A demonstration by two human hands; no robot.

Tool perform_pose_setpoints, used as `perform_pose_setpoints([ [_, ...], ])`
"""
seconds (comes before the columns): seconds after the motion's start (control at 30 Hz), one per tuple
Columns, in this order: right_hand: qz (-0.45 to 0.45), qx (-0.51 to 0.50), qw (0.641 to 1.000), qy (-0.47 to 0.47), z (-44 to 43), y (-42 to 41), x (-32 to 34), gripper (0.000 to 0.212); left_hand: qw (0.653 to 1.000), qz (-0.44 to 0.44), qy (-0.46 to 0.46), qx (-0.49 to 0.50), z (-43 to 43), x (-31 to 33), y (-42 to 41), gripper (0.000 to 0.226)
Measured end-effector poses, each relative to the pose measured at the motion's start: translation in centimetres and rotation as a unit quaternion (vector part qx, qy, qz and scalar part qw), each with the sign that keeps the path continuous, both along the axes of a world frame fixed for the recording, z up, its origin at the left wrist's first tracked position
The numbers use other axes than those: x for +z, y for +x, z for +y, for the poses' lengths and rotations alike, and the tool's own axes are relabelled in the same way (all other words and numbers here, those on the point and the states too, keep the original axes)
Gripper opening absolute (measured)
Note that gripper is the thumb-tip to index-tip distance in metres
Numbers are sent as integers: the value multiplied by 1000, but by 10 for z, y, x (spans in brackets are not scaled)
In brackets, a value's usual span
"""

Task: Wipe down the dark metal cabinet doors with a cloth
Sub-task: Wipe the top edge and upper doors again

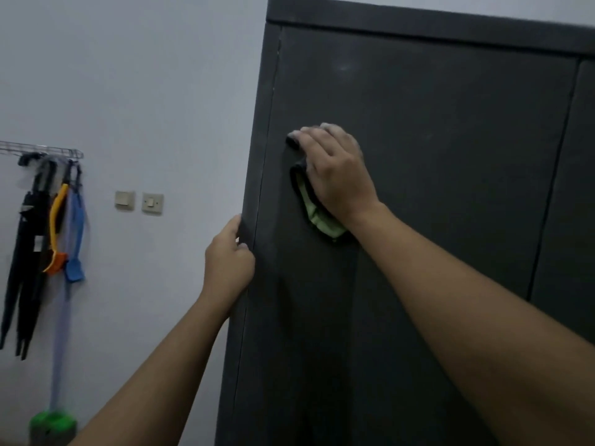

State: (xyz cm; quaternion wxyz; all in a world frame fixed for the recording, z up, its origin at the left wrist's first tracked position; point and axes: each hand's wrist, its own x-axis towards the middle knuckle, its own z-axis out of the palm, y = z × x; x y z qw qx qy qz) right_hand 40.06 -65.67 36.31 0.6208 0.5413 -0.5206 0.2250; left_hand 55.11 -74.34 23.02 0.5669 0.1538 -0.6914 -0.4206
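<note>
Right hand (335, 175): laid palm-down on the cloth (317, 217), fingers close together and only slightly bent, pressing it flat against the left cabinet door (434, 220). Nothing is gripped; the fingertips point up and to the left.

Cloth: green with a dark border, on the upper left part of the left door, near its hinge-side edge. Mostly covered by the hand. A dark corner shows under the fingertips and a green fold shows below the wrist. Long axis runs steeply from upper left to lower right, in line with the hand.

Left hand (228, 255): clasps the left outer edge of the cabinet (254, 162), lower than the right hand, fingers curled round the corner, thumb on the front face.

Right cabinet door (573, 204): dark, shut, partly in view at the frame's right side.

Wall items, left: two switches (138, 202); a wire rack (42, 149) with an orange brush (58, 226), a blue brush (74, 239) and black umbrellas (25, 252) hanging from it.
</note>
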Motion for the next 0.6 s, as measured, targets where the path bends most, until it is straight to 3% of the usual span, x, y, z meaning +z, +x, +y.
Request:
perform_pose_setpoints([
  [0.07,-20,2,1000,-4,-14,16,4,43,997,27,41,-65,-2,0,6,63],
  [0.17,23,34,998,56,-33,29,-19,37,960,113,169,-191,-12,-2,20,48],
  [0.27,86,44,984,149,-42,31,-69,30,948,140,227,-176,-23,-10,28,36],
  [0.43,129,-11,952,277,-33,30,-157,42,959,83,226,-151,-22,-21,28,33],
  [0.6,137,-37,928,346,-19,26,-212,53,987,-11,124,-103,-17,-31,36,37],
])
